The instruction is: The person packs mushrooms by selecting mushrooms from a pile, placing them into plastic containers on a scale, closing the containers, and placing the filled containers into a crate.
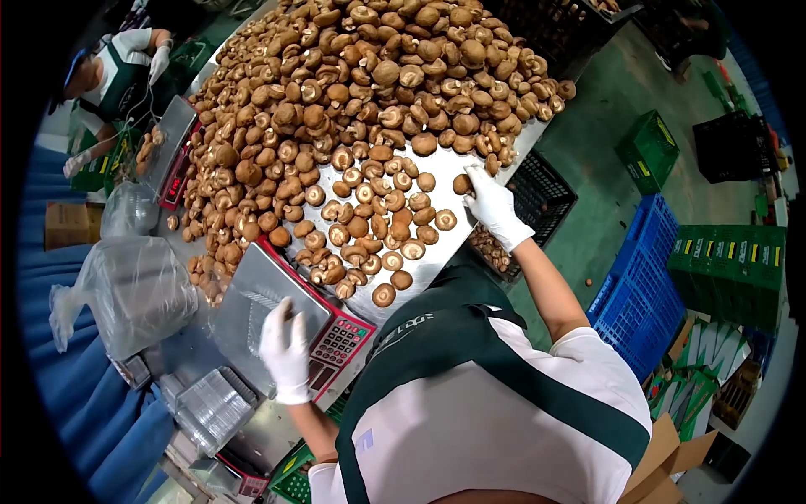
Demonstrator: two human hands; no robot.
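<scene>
My right hand (495,207), in a white glove, pinches a brown mushroom (462,184) at the right edge of the metal table (437,267). A group of loose mushrooms (379,227), some stem side up, lies to its left. Over the grey plate of a red-rimmed scale (267,290) is my left hand (285,353), also gloved. Between its fingertips shows a small brown piece, which looks like a mushroom partly covered by the fingers. The scale's keypad (339,338) lies just right of this hand. Behind both hands rises a large heap of mushrooms (361,76).
A co-worker (117,76) in white gloves stands at upper left beside another scale (172,155). Plastic-wrapped packs (138,290) and clear trays (210,409) sit on the left. A black crate (546,195), blue pallet (642,290) and green crates (726,273) are on the right.
</scene>
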